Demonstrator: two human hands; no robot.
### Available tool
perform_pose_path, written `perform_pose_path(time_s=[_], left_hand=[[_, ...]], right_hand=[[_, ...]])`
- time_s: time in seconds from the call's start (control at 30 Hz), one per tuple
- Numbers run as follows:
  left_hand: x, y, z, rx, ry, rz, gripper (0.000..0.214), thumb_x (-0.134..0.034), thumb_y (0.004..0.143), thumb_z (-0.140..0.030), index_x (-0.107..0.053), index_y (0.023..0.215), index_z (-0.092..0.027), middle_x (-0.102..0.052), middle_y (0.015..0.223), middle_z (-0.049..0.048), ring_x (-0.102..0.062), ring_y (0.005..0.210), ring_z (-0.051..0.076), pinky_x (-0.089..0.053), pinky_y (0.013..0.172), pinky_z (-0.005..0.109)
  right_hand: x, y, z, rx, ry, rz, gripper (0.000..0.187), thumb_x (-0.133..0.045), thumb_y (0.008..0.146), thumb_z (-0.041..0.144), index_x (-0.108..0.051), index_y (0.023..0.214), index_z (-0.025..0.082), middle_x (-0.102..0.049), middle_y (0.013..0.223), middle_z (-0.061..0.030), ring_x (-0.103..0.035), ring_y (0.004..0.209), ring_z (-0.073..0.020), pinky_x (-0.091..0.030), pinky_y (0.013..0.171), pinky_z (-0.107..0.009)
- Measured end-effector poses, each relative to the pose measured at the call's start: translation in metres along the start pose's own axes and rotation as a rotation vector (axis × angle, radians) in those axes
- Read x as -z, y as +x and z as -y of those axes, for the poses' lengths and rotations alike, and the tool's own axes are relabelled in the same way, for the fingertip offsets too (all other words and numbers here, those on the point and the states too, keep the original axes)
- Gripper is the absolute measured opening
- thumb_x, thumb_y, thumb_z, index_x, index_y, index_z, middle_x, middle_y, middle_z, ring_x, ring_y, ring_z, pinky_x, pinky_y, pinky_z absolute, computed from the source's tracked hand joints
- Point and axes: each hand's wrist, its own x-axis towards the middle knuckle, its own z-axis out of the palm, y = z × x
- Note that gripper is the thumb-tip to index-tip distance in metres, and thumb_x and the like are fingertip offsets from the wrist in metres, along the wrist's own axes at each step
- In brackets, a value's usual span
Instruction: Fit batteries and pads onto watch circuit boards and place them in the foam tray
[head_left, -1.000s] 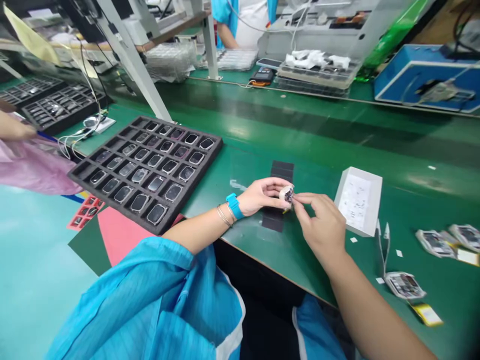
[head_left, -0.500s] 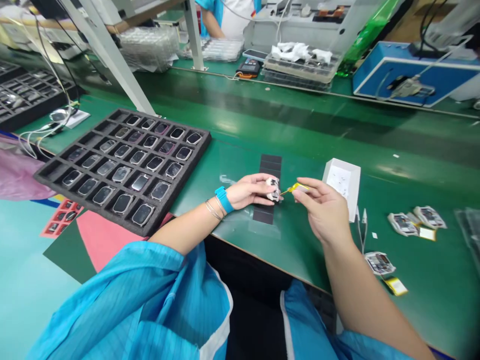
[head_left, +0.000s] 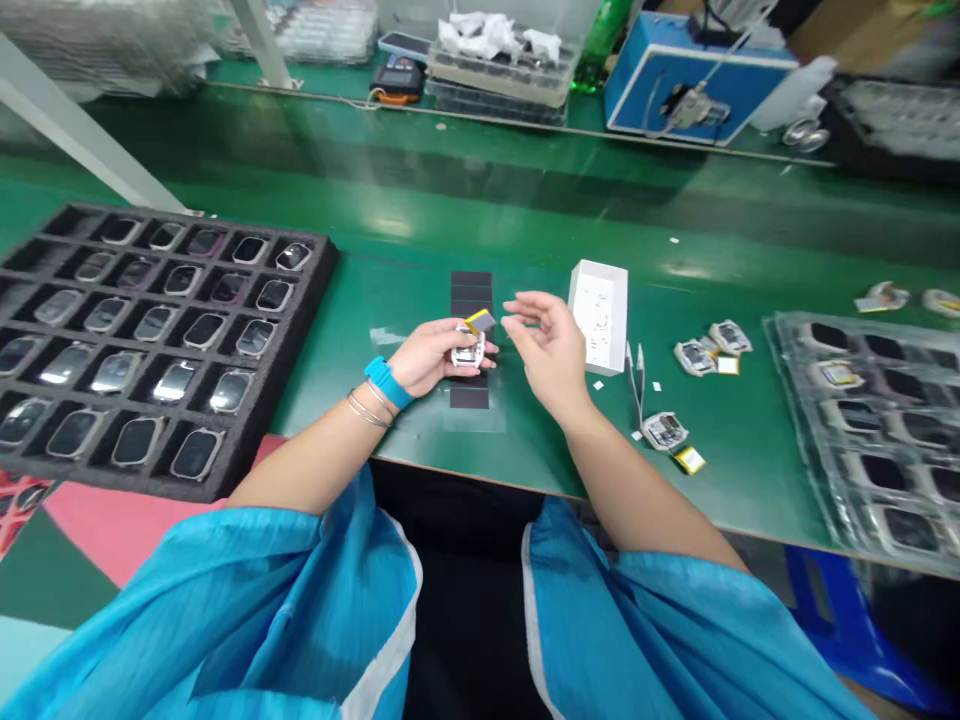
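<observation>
My left hand point(head_left: 431, 357) grips a small white watch body point(head_left: 469, 351) with a yellow-and-grey part point(head_left: 481, 321) sticking up from its top. It hovers over a dark strip of pads point(head_left: 471, 290) on the green bench. My right hand point(head_left: 546, 345) floats just to the right of the watch body, fingers loosely spread and holding nothing. A white box point(head_left: 600, 312) stands beside that hand.
A black foam tray point(head_left: 300, 300) with several watch faces lies at left. Loose watch parts point(head_left: 664, 431) and a yellow piece point(head_left: 688, 459) lie at right, near a clear plastic tray point(head_left: 862, 400). A blue device point(head_left: 690, 80) and stacked trays point(head_left: 495, 80) sit at the back.
My right hand held the yellow part beside the watch body; now that part sits on the watch body and my right hand has let go and opened. The view shifted right.
</observation>
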Motion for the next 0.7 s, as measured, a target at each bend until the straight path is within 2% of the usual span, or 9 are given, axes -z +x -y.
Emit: perform_pose_path(time_s=[0.1,0.17,0.23,0.3,0.43,0.57,0.7], left_hand=[[0.001,0.002,-0.003,-0.045,-0.089,-0.100,0.007,-0.058,0.082,-0.009,-0.062,0.087,-0.011,-0.075,0.081,0.0092,-0.072,0.073,0.017,-0.058,0.075,0.032],[0.000,0.002,-0.003,-0.072,-0.152,-0.123,0.009,-0.056,0.084,-0.007,-0.062,0.089,-0.011,-0.075,0.081,0.0086,-0.072,0.081,0.018,-0.055,0.090,0.041],[-0.001,0.003,-0.001,-0.073,-0.186,-0.107,0.010,-0.056,0.085,-0.006,-0.062,0.090,-0.012,-0.075,0.083,0.0083,-0.072,0.085,0.018,-0.050,0.098,0.047],[-0.002,0.005,0.001,-0.043,-0.186,-0.080,0.010,-0.057,0.086,-0.006,-0.062,0.090,-0.012,-0.075,0.084,0.0081,-0.071,0.081,0.016,-0.048,0.098,0.048],[0.000,0.009,0.004,0.003,-0.168,-0.059,0.007,-0.058,0.086,-0.006,-0.061,0.087,-0.012,-0.075,0.083,0.0086,-0.068,0.072,0.012,-0.051,0.093,0.041],[0.002,0.010,0.006,-0.012,-0.164,-0.050,0.007,-0.058,0.086,-0.007,-0.059,0.087,-0.013,-0.076,0.083,0.0092,-0.068,0.073,0.012,-0.054,0.085,0.034],[0.002,0.011,0.008,-0.017,-0.163,-0.049,0.006,-0.058,0.086,-0.007,-0.059,0.085,-0.013,-0.076,0.085,0.0093,-0.067,0.073,0.012,-0.054,0.086,0.035]], right_hand=[[0.006,0.005,-0.009,-0.043,-0.217,0.112,0.010,-0.058,0.083,0.025,-0.067,0.085,0.021,-0.070,0.091,-0.0051,-0.065,0.081,-0.0191,-0.055,0.076,-0.034],[0.007,0.004,-0.013,0.005,-0.379,0.229,0.011,-0.057,0.080,0.020,-0.067,0.076,0.021,-0.068,0.089,-0.0065,-0.064,0.081,-0.0211,-0.054,0.079,-0.038],[0.006,0.001,-0.017,0.094,-0.496,0.287,0.013,-0.056,0.079,0.018,-0.068,0.074,0.021,-0.068,0.093,-0.0088,-0.063,0.088,-0.0245,-0.052,0.087,-0.043],[0.004,-0.004,-0.021,0.170,-0.576,0.295,0.013,-0.056,0.080,0.020,-0.068,0.076,0.021,-0.068,0.094,-0.0107,-0.063,0.092,-0.0274,-0.049,0.091,-0.047],[0.002,-0.011,-0.028,0.229,-0.638,0.274,0.017,-0.052,0.084,0.024,-0.069,0.083,0.019,-0.068,0.095,-0.0133,-0.062,0.093,-0.0307,-0.048,0.091,-0.052],[0.004,-0.009,-0.031,0.207,-0.600,0.267,0.018,-0.054,0.085,0.029,-0.069,0.080,0.020,-0.067,0.093,-0.0120,-0.063,0.092,-0.0303,-0.049,0.089,-0.052],[0.008,-0.004,-0.035,0.138,-0.530,0.286,0.018,-0.058,0.084,0.035,-0.069,0.077,0.022,-0.066,0.092,-0.0091,-0.064,0.090,-0.0280,-0.051,0.088,-0.049]])
